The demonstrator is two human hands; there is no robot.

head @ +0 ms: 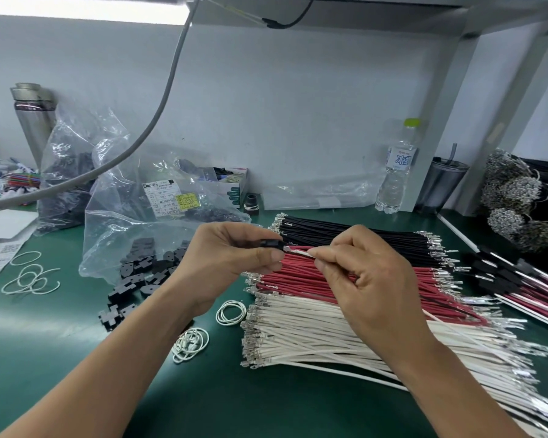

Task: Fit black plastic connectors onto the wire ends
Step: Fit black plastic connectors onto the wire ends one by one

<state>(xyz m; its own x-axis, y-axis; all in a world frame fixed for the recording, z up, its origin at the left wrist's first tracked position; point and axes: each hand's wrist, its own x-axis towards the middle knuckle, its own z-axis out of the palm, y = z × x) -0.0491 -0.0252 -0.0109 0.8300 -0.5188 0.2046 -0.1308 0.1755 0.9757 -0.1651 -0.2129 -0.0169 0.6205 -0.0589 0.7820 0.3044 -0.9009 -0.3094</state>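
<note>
Head view: a small black plastic connector (271,244) is pinched between the thumb and curled fingers of the left hand (231,254), above the green bench mat (203,390). A thin white wire (299,251) is pinched near its metal-tipped end by the right hand (367,279), and that tip is held at the connector's opening. Below the hands, three flat stacks are laid side by side: black wires (361,235), red wires (298,279) and white wires (329,336). Loose black connectors (140,279) are spilled from a clear plastic bag (124,222) on the left.
</note>
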